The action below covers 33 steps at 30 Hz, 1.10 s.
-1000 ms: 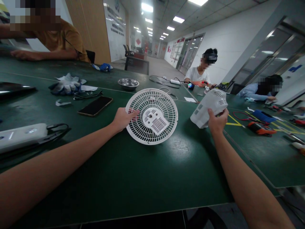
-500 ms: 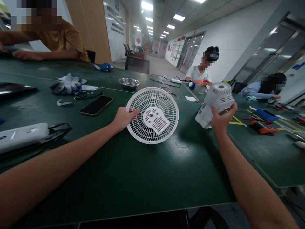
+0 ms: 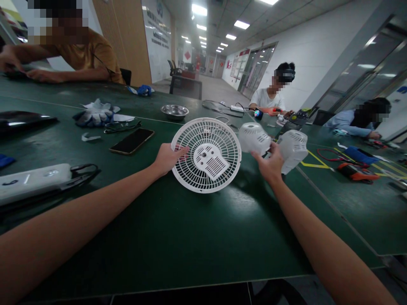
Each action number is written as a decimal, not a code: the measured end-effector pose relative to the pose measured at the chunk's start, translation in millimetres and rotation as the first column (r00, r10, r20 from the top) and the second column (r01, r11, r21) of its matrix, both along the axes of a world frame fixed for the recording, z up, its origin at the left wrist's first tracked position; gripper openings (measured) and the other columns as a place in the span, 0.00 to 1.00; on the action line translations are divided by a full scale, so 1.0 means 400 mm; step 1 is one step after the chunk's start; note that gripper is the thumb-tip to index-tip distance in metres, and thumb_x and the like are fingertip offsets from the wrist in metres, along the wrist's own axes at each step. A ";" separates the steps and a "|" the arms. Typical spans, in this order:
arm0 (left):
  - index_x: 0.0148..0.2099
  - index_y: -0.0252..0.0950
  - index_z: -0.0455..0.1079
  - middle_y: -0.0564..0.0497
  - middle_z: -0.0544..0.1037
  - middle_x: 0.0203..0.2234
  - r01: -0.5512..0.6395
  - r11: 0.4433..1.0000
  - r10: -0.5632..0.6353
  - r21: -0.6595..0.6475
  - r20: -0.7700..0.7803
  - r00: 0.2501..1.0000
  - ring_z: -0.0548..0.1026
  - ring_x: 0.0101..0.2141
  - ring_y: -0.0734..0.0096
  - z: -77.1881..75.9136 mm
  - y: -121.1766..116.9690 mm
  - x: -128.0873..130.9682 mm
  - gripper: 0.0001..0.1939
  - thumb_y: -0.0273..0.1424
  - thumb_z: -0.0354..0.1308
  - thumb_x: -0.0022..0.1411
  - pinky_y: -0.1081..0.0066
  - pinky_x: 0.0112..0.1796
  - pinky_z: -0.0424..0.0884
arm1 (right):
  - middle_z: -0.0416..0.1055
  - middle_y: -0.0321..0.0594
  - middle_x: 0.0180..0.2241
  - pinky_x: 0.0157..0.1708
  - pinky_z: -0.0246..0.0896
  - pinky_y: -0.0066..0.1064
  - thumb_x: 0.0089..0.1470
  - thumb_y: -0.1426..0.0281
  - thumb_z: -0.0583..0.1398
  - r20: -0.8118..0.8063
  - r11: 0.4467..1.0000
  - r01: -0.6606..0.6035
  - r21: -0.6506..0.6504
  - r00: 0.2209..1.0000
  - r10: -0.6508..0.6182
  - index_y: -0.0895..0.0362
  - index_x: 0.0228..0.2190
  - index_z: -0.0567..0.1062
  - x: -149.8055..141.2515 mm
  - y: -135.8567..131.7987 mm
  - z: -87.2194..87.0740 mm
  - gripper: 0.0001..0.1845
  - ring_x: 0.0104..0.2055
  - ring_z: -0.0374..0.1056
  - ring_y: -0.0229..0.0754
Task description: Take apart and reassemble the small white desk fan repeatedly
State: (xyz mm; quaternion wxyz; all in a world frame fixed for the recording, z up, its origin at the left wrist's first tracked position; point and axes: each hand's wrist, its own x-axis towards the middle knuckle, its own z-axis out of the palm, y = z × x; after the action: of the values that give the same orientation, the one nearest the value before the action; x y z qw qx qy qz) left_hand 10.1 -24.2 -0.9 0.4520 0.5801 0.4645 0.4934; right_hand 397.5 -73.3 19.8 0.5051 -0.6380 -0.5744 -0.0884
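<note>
A round white fan grille (image 3: 211, 157) with a vented plate at its centre is tilted over the green table. My left hand (image 3: 166, 159) is closed on its left rim, the thumb lying over the slats. To the right of the grille, my right hand (image 3: 270, 164) grips a white plastic fan housing (image 3: 254, 139) around its narrower middle. The rounded vented end points left toward the grille's rim, and the wider vented end is on the right. Whether the housing touches the grille I cannot tell.
On the left lie a phone (image 3: 132, 141), gloves (image 3: 94, 114) and a white power strip (image 3: 38, 180). A metal bowl (image 3: 174, 111) stands behind the grille. An orange multimeter (image 3: 358, 172) is on the right. Several people sit around the table.
My right hand has brought the housing leftward, close to the grille, and turned it from upright onto its side. My left hand keeps its hold on the grille, and the view has shifted slightly.
</note>
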 end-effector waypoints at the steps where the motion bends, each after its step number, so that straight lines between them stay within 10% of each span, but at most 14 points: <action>1: 0.39 0.34 0.79 0.45 0.85 0.32 0.005 1.000 -0.006 0.004 0.007 1.000 0.83 0.31 0.62 0.001 -0.002 0.001 0.10 0.35 0.70 0.60 0.64 0.35 0.81 | 0.77 0.50 0.47 0.50 0.68 0.49 0.45 0.47 0.68 0.011 0.997 -0.021 -0.072 1.000 0.022 0.58 0.54 0.70 -0.019 0.004 -0.011 0.42 0.46 0.73 0.54; 9: 0.41 0.35 0.79 0.44 0.85 0.35 0.022 1.000 -0.021 -0.009 0.056 0.998 0.84 0.33 0.62 0.011 -0.012 0.001 0.09 0.33 0.70 0.60 0.62 0.37 0.82 | 0.74 0.64 0.54 0.56 0.61 0.63 0.51 0.44 0.65 0.179 0.842 0.111 -0.528 0.984 -0.018 0.63 0.58 0.70 -0.069 0.034 -0.068 0.44 0.57 0.68 0.68; 12: 0.41 0.34 0.79 0.44 0.85 0.34 0.007 1.000 -0.008 0.023 0.043 0.999 0.84 0.33 0.62 0.014 -0.015 0.002 0.09 0.34 0.70 0.60 0.63 0.35 0.82 | 0.68 0.66 0.60 0.60 0.56 0.66 0.53 0.47 0.64 0.208 0.883 0.094 -0.460 0.978 0.004 0.64 0.60 0.71 -0.079 0.022 -0.051 0.43 0.62 0.62 0.71; 16: 0.36 0.35 0.79 0.46 0.84 0.28 -0.070 0.984 0.073 0.165 -0.014 0.997 0.83 0.29 0.63 0.019 -0.023 0.007 0.09 0.36 0.70 0.61 0.66 0.31 0.81 | 0.73 0.55 0.56 0.61 0.60 0.57 0.56 0.48 0.62 -0.033 0.949 -0.240 -0.206 0.971 0.239 0.58 0.54 0.77 -0.139 -0.028 -0.013 0.33 0.59 0.67 0.61; 18: 0.33 0.35 0.79 0.48 0.83 0.25 -0.125 0.955 0.135 0.268 -0.020 0.991 0.82 0.26 0.63 0.023 -0.030 0.011 0.10 0.36 0.69 0.61 0.66 0.29 0.80 | 0.78 0.47 0.49 0.57 0.66 0.52 0.59 0.47 0.60 -0.373 0.842 -0.511 -0.174 0.826 0.424 0.53 0.50 0.79 -0.194 -0.060 -0.005 0.28 0.52 0.73 0.55; 21: 0.32 0.36 0.79 0.49 0.83 0.23 -0.191 0.903 0.215 0.384 -0.020 0.977 0.82 0.25 0.64 0.027 -0.043 0.014 0.11 0.38 0.69 0.62 0.67 0.29 0.79 | 0.81 0.39 0.46 0.51 0.72 0.50 0.60 0.46 0.58 -0.810 0.549 -0.830 -0.103 0.391 0.438 0.47 0.50 0.77 -0.280 -0.101 -0.011 0.25 0.49 0.76 0.53; 25: 0.35 0.36 0.79 0.49 0.83 0.26 -0.203 0.863 0.242 0.462 -0.024 0.970 0.82 0.27 0.65 0.025 -0.053 0.011 0.12 0.40 0.68 0.63 0.67 0.31 0.78 | 0.81 0.37 0.47 0.47 0.76 0.51 0.58 0.49 0.61 -0.918 0.469 -0.883 0.027 0.163 0.361 0.45 0.51 0.75 -0.337 -0.125 -0.018 0.24 0.49 0.77 0.53; 29: 0.43 0.35 0.79 0.45 0.84 0.35 -0.046 0.894 0.043 0.445 0.017 0.999 0.82 0.35 0.62 0.000 -0.034 0.008 0.20 0.48 0.61 0.68 0.67 0.34 0.78 | 0.78 0.39 0.52 0.49 0.75 0.51 0.57 0.50 0.62 -0.838 0.601 -0.795 0.078 0.274 0.471 0.45 0.55 0.72 -0.311 -0.115 -0.015 0.27 0.54 0.74 0.55; 33: 0.53 0.35 0.75 0.41 0.83 0.45 0.209 0.959 -0.250 0.193 0.221 0.943 0.81 0.40 0.58 -0.028 0.003 0.010 0.34 0.61 0.51 0.68 0.66 0.32 0.78 | 0.77 0.42 0.49 0.44 0.75 0.46 0.55 0.49 0.64 -0.620 0.744 -0.668 0.019 0.576 0.533 0.45 0.62 0.64 -0.248 -0.101 -0.013 0.37 0.46 0.76 0.52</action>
State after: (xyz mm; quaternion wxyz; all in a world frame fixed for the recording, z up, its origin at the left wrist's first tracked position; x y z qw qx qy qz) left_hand 14.0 -23.1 -12.1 0.5097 0.6014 0.2918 0.5416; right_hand 298.3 -113.7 14.4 0.5835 -0.4488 -0.5766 0.3545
